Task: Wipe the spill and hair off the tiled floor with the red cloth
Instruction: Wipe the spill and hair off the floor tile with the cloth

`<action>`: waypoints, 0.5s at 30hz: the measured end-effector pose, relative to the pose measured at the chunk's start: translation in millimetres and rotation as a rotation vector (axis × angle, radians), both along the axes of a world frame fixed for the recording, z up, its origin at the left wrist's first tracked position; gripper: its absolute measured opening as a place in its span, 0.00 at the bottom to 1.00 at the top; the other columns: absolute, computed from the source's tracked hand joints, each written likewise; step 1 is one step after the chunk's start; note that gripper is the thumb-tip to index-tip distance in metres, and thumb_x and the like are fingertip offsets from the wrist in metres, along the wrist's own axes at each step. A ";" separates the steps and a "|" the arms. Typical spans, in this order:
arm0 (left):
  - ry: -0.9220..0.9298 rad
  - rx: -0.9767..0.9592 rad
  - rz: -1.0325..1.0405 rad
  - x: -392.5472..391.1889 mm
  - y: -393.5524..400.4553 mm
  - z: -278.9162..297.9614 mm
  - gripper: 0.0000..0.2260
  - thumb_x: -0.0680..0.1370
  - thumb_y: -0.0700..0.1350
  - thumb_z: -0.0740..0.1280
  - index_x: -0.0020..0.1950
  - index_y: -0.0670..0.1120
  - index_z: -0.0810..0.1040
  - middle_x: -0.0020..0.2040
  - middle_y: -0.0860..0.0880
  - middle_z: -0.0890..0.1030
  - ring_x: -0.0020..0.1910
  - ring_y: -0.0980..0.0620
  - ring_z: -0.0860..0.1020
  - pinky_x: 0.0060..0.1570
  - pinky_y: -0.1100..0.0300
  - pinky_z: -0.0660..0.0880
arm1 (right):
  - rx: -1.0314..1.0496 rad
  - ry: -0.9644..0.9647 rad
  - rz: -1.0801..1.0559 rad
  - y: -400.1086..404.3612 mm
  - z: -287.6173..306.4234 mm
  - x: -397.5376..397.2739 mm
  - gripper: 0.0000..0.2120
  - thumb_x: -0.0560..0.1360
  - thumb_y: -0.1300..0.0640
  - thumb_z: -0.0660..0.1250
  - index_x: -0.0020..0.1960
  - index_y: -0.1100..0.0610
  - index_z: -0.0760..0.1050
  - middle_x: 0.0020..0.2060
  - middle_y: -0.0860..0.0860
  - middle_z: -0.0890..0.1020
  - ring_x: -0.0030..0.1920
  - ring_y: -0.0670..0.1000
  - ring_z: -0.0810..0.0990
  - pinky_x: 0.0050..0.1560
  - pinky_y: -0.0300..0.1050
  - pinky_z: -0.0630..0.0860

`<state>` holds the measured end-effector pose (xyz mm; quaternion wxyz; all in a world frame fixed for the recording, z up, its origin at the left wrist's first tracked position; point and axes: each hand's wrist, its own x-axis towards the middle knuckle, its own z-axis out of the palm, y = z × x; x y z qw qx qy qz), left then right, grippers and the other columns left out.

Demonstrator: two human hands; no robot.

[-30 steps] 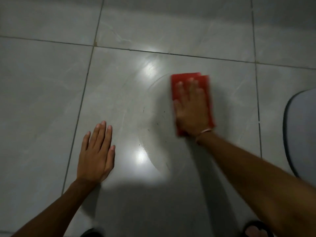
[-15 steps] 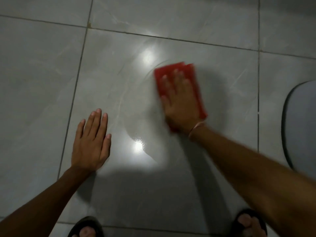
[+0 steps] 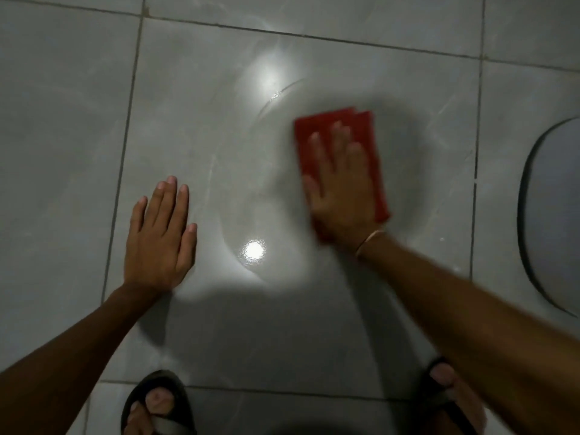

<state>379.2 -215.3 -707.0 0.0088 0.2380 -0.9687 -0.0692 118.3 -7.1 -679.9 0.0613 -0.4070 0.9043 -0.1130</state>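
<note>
Leftmost, the left hand lies flat and spread on the tiled floor, fingers pointing away, holding nothing. Between the hands a wet sheen glints on the tile. Further right, the right hand presses open-palmed on the folded red cloth, motion-blurred, whose long axis runs away from the person, tilted slightly leftward at its far end.

My view is dim and grainy. Two glare spots burn on the glossy tiled floor, one sharp, one hazy. My right hand and the red cloth smear with motion blur. Soft shadows trail both arms; grout lines bow near the edges.
</note>
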 end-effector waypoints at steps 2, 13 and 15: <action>0.015 -0.008 0.002 -0.2 0.3 -0.7 0.30 0.85 0.53 0.49 0.85 0.41 0.53 0.86 0.40 0.55 0.85 0.43 0.54 0.83 0.42 0.52 | 0.008 -0.077 0.401 29.1 -5.2 64.2 0.32 0.85 0.46 0.57 0.85 0.56 0.56 0.85 0.64 0.56 0.86 0.63 0.52 0.85 0.63 0.55; 0.015 -0.032 0.013 -1.1 1.6 -0.8 0.30 0.85 0.52 0.50 0.85 0.41 0.54 0.86 0.40 0.56 0.85 0.43 0.55 0.82 0.42 0.53 | 0.033 0.026 -0.036 19.1 6.7 -48.9 0.33 0.85 0.44 0.55 0.86 0.54 0.52 0.85 0.63 0.54 0.86 0.63 0.51 0.86 0.63 0.53; 0.025 -0.023 0.004 -0.5 1.2 -0.9 0.30 0.85 0.52 0.50 0.85 0.41 0.54 0.86 0.40 0.56 0.85 0.43 0.55 0.82 0.42 0.53 | 0.005 0.019 0.105 -29.8 0.0 -9.0 0.32 0.85 0.45 0.57 0.85 0.56 0.56 0.85 0.64 0.56 0.85 0.64 0.53 0.85 0.63 0.55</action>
